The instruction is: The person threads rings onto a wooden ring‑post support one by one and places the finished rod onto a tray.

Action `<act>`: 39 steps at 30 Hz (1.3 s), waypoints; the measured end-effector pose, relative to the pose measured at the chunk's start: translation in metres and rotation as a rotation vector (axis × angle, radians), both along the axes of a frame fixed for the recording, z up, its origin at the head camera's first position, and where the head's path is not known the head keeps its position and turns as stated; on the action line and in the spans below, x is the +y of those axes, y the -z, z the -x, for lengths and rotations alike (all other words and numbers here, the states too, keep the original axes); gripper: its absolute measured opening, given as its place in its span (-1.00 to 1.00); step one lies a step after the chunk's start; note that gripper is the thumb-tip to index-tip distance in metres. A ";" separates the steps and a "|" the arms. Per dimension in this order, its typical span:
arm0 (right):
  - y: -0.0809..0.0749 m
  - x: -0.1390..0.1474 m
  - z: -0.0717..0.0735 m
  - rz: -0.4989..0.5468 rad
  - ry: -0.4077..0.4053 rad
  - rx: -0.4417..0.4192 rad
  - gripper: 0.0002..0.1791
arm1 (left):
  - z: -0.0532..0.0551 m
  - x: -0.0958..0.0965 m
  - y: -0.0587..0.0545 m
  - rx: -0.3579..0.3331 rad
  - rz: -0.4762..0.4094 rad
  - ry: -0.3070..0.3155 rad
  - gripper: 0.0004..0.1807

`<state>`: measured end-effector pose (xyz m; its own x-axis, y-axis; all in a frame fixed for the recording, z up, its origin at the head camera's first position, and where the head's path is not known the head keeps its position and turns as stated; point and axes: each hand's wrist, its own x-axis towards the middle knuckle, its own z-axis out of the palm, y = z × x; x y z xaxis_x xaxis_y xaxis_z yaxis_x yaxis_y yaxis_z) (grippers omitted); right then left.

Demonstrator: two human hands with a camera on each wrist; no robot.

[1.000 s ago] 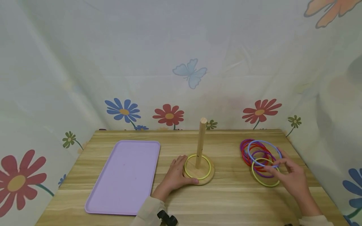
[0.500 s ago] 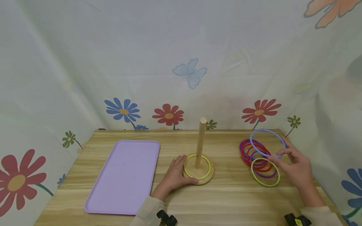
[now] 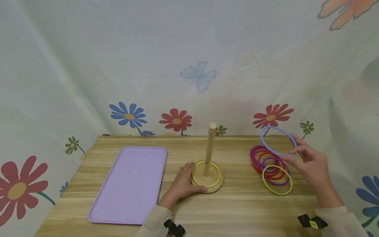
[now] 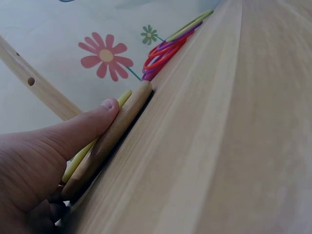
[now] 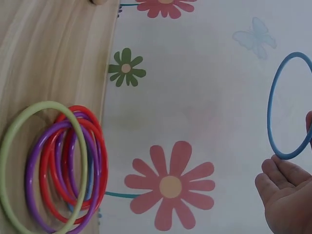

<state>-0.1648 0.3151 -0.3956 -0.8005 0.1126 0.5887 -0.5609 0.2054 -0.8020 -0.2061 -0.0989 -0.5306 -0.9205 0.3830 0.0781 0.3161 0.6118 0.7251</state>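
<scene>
My left hand [image 3: 184,181] grips the round base of a wooden peg stand [image 3: 209,148], thumb along the near edge and fingers around the left side. A yellow ring [image 3: 219,177] lies on that base around the upright peg, and the thumb [image 4: 105,114] rests against it in the left wrist view. Over on the right, my right hand [image 3: 312,164] pinches a light blue ring [image 3: 273,127] between thumb and fingers. This ring is tilted and raised above a pile of red and purple rings [image 3: 255,164]. A yellow-green ring [image 3: 279,195] lies at the pile's near side.
A flat lilac tray [image 3: 130,184] lies on the left of the wooden table [image 3: 237,214]. Flower-printed cloth [image 3: 201,39] hangs behind the table and along its sides. In the right wrist view, the overlapping rings [image 5: 48,104] lie close to the table's edge.
My right hand has lifted the light blue ring up and away from the pile, tilting it more upright. The left hand and the peg stand have stayed in place.
</scene>
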 end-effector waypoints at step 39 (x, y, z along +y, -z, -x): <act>-0.046 -0.039 0.027 0.041 -0.331 0.147 -0.84 | 0.001 -0.001 0.002 0.005 -0.019 -0.001 0.32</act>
